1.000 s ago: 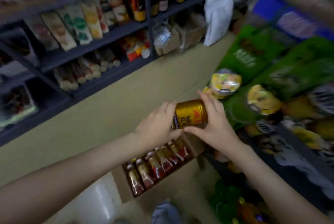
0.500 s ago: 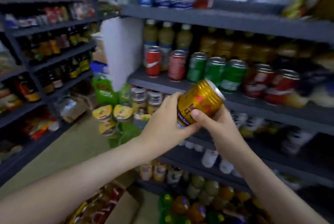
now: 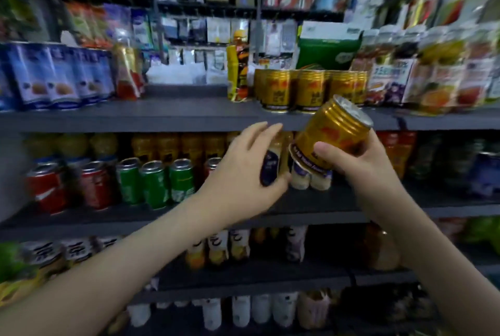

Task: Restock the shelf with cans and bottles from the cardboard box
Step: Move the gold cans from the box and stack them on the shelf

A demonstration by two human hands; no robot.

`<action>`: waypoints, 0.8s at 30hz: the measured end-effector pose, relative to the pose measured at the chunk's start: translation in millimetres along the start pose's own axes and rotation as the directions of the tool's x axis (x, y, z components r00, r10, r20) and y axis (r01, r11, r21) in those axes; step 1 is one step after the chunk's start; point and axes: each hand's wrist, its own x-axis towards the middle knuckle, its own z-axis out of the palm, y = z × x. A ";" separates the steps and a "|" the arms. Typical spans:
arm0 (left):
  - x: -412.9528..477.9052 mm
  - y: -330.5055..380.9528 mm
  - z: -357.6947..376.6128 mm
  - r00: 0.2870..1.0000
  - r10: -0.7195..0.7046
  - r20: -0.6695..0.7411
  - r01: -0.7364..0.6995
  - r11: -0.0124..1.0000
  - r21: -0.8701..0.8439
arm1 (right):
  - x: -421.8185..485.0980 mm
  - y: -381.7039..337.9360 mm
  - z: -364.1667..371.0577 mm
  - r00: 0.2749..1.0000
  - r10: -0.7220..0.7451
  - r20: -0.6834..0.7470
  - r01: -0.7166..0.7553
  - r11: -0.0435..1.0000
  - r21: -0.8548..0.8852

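- Since half a second ago our hands have parted. The left hand (image 3: 238,178) has come off the ribbed gold metal can (image 3: 334,132), and our view has risen to a higher tier.
- The right hand (image 3: 359,170) alone grips that can, with the thumb across the front and the fingers curled behind. The can is tilted, silver lid up and to the right, in the air just in front of the grey metal shelf (image 3: 135,119).
- The left hand sits beside it, thumb under and fingers over what looks like a second gold can with a dark blue label (image 3: 270,167). Blur keeps us from being sure.
- We judge the step to be placing: the can is lifted but not yet set down. Next it needs righting and sliding onto the board beside the standing row of matching gold cans (image 3: 308,92) without knocking them.
- Counted: one can surely in hand, perhaps two. Four gold cans stand across the row's front, with more behind. One tier down are three green drink cans (image 3: 154,184), with two red drink cans (image 3: 92,186) to their left.
- The cardboard box is out of view.
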 end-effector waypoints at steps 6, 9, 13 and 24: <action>77.7 -39.4 14.2 0.980 -0.111 -0.165 0.103 0.993 -0.052 | 78.6 -6.0 -69.0 0.994 -0.033 -0.100 0.030 0.999 -0.031; 113.6 -50.5 19.9 0.966 -0.154 -0.207 0.145 0.988 -0.056 | 115.2 -1.1 -94.0 0.986 -0.040 -0.160 0.020 0.993 -0.120; 150.4 -56.0 32.8 0.961 -0.221 -0.166 0.215 0.975 -0.052 | 157.7 11.0 -119.1 0.984 -0.034 -0.177 -0.020 0.956 -0.293; 187.1 -60.0 60.1 0.936 -0.297 -0.187 0.302 0.953 -0.003 | 218.5 34.0 -151.6 0.988 0.145 0.045 -0.118 0.921 -0.370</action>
